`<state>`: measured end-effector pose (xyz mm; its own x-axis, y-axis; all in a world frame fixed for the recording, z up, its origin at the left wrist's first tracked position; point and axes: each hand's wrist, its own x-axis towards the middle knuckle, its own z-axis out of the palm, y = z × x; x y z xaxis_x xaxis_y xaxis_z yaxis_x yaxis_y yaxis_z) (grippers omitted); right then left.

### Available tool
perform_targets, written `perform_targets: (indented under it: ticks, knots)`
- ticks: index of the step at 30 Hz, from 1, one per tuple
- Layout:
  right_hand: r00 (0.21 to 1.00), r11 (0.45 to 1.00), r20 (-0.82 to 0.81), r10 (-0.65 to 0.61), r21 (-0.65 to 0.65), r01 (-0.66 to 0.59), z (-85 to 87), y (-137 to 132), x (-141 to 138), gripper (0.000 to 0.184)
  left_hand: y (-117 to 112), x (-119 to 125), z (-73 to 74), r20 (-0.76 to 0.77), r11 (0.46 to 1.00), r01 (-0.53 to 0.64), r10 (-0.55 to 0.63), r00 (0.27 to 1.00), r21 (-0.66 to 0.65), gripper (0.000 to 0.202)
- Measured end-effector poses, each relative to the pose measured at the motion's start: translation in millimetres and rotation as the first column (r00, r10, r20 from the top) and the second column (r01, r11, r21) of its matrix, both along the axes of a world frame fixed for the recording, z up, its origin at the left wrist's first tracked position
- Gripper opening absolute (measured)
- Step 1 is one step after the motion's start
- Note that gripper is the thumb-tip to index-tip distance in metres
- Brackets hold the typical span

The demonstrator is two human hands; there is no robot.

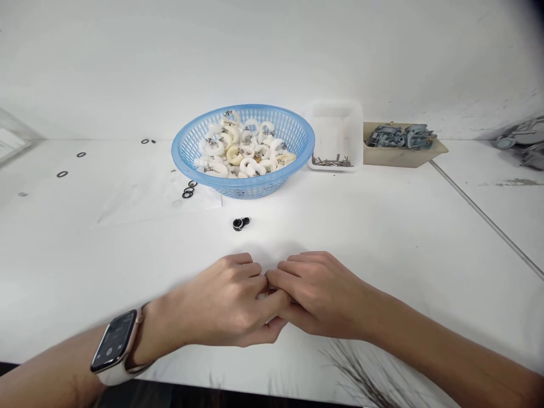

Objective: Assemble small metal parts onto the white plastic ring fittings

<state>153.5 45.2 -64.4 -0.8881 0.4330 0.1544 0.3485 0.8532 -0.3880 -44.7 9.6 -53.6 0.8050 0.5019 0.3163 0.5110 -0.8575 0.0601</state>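
Note:
My left hand (225,303) and my right hand (317,292) meet at the near middle of the white table (382,238). Both have their fingers curled and pressed together around something small that stays hidden between them. A smartwatch (114,345) sits on my left wrist. A small black and silver part (240,223) lies on the table just beyond my hands. Behind it stands a blue plastic basket (187,152) filled with several white and cream ring-shaped parts (244,152) with metal pieces.
Black rubber rings (188,190) lie left of the basket, more rings (62,174) are scattered far left. A white tray (335,136) holding metal pins (331,162) and a cardboard box (402,154) of grey metal parts stand to the right. Table seam (480,212) runs diagonally.

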Motion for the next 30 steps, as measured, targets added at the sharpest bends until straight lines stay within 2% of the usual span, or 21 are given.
perform_targets:
  ticks: [30]
  knots:
    - [1.000,1.000,0.004,-0.010,0.021,0.010,-1.5,-0.2,0.8,0.018,1.3,-0.1,-3.4,0.004,1.000,-0.004,0.004,1.000,0.008,0.016]
